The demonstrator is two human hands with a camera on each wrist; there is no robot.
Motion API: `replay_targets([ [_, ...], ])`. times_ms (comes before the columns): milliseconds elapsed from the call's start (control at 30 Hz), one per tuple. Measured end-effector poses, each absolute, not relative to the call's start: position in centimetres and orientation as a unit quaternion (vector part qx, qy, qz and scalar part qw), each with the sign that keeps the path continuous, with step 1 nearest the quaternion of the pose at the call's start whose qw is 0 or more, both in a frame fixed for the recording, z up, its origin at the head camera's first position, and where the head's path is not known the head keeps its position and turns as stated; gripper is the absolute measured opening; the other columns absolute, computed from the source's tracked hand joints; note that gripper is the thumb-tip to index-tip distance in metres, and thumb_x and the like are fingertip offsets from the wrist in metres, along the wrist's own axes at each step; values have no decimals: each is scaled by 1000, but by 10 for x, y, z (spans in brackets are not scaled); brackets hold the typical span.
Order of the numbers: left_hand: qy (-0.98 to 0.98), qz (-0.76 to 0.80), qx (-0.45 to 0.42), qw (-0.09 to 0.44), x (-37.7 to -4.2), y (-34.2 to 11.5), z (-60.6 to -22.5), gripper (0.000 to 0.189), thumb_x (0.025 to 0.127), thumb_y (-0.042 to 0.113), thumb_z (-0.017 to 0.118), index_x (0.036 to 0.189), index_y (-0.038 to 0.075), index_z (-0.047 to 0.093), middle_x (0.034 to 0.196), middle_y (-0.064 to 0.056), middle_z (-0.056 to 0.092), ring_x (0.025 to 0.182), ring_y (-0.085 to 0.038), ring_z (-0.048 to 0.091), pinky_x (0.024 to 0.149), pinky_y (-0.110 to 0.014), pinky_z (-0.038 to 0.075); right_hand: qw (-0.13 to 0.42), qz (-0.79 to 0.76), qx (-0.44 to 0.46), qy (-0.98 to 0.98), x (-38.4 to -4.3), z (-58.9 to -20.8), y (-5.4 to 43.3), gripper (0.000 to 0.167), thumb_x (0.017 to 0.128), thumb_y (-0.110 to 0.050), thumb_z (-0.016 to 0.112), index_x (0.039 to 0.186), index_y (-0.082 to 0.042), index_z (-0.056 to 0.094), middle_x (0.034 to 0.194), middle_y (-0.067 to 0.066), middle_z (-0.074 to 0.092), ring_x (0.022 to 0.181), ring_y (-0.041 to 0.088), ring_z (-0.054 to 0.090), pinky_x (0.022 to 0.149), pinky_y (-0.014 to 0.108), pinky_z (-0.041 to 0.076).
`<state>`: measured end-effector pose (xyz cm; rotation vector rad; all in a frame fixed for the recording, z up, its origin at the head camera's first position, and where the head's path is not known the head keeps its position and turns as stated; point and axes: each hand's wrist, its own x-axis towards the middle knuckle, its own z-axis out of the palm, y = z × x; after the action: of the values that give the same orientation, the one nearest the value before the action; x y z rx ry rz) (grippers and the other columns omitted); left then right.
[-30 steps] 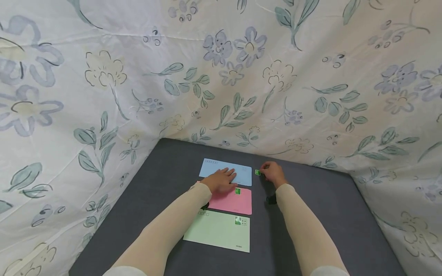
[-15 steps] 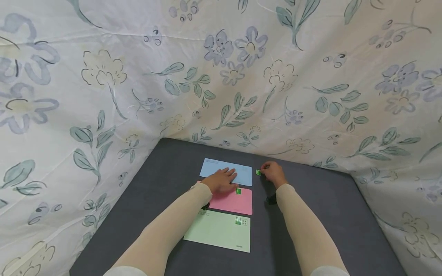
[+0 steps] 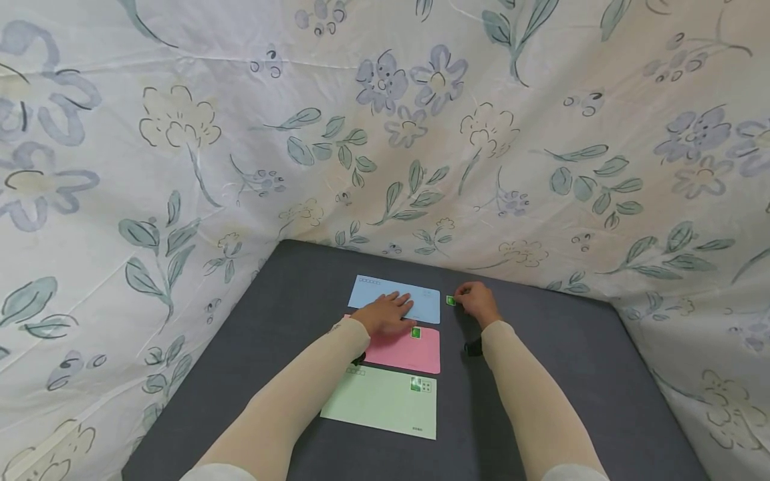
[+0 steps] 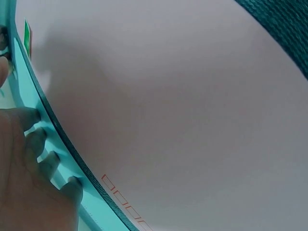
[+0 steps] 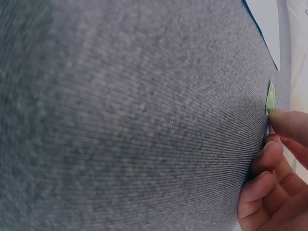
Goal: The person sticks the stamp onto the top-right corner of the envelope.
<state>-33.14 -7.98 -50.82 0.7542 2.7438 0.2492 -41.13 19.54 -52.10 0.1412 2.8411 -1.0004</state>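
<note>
My left hand [image 3: 385, 315] rests with fingers spread on the blue envelope [image 3: 368, 292], its heel over the pink envelope [image 3: 406, 353] just below. In the left wrist view, the fingers [image 4: 49, 165] press down along the blue envelope's near edge, and the pink envelope [image 4: 178, 106] fills most of the picture. To the right of the blue envelope, my right hand [image 3: 479, 304] pinches a small green stamp [image 3: 450, 300] by its edge, close over the dark table. The right wrist view shows the thumb on the end of the stamp [image 5: 271, 97], with the other fingers curled beneath.
Nearest my body lies a pale green envelope [image 3: 379, 403] with a green stamp at its upper right. Another green stamp [image 3: 416, 333] sits on the pink envelope's upper right corner. Flowered cloth [image 3: 409, 194] rises around the dark table [image 3: 553, 361] at the back and sides.
</note>
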Motion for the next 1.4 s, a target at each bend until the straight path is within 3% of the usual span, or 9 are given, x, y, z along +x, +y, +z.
replay_targets([
  [433,952,86,259,140,-330,-79,-508,73,115,56,38,173,14,29,181,-3,19,166,-27,14,133,-46,13,90,-335,41,937,-414,-522,201,26,106,-18,69,120,2,77,111,16,73,92,27,69,82,44,56],
  [700,950,88,263,141,-328,-80,-507,73,115,55,37,174,13,27,181,-4,18,166,-28,13,133,-47,12,102,-375,24,921,-408,-517,206,27,107,-18,67,120,3,75,104,15,71,87,25,66,74,39,53],
  [1033,950,86,266,140,-328,-79,-507,74,115,56,37,174,13,26,181,-4,18,166,-29,13,133,-48,13,94,-407,33,908,-403,-514,209,20,103,-16,69,111,0,77,95,12,72,82,23,64,73,36,49],
  [1400,949,91,264,144,-329,-79,-508,75,115,57,37,174,13,27,181,-4,18,166,-28,13,133,-48,13,79,-411,30,908,-404,-521,210,11,102,-12,74,108,-3,77,102,13,71,83,25,65,75,38,49],
])
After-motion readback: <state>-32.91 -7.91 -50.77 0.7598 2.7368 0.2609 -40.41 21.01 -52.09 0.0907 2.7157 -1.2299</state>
